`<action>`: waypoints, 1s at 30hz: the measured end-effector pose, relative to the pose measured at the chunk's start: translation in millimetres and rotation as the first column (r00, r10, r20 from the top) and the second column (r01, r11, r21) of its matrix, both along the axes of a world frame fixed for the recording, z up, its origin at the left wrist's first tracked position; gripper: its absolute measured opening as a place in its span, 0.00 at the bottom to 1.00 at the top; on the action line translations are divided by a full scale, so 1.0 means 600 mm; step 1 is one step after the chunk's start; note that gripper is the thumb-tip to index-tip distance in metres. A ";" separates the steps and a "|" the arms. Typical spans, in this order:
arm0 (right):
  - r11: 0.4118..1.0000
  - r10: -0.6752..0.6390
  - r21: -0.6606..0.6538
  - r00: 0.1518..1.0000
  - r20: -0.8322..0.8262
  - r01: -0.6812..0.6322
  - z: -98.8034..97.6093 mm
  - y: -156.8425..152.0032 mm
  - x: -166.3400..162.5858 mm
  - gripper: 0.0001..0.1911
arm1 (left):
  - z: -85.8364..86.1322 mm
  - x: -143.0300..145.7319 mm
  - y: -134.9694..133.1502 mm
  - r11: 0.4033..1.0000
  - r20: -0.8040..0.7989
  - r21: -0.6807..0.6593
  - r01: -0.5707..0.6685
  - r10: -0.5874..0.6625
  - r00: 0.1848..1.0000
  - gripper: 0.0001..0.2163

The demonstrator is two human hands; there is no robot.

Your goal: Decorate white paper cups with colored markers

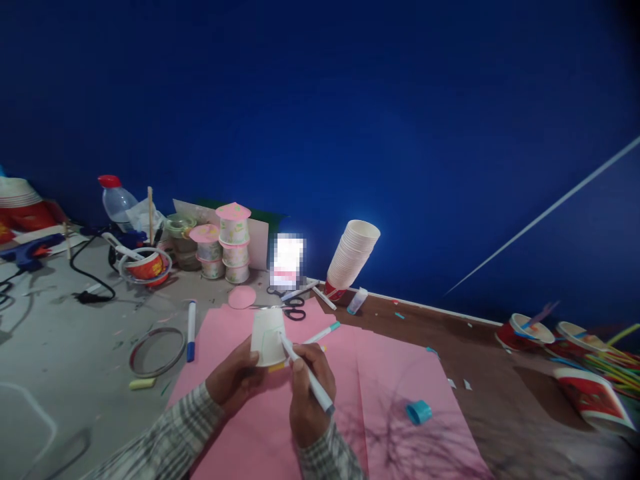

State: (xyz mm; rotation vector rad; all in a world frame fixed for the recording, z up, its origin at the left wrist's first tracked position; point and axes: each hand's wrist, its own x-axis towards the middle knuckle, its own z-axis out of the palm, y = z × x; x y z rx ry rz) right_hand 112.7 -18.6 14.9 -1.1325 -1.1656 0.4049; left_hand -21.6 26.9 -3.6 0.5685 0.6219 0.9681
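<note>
A white paper cup (266,347), wide rim toward me, is gripped in my left hand (233,375). A thin green outline shows on its side. My right hand (310,400) is closed around a white marker (316,387), its tip at the cup's right side; whether it touches cannot be made out. Pink paper sheets (390,370) lie under both hands. Just beyond the cup are black-handled scissors (295,308) and a pink paper circle (242,297). Another marker (327,331) with a teal end rests on the paper, and a blue-capped marker (191,331) lies to the left.
Stacked white cups (354,253) lean near the blue wall. Small decorated cup towers (234,243) stand at the back, left of a bright pixelated patch. A tape roll (157,352) lies left, a teal ring-shaped piece (419,412) right. Red cups (593,393) and coloured strips (615,360) are far right.
</note>
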 end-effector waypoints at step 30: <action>1.000 -0.009 -0.011 0.999 -0.044 0.008 -0.003 0.003 0.004 0.09 | -0.003 -0.002 0.002 0.999 0.027 -0.045 -0.006 0.008 1.000 0.14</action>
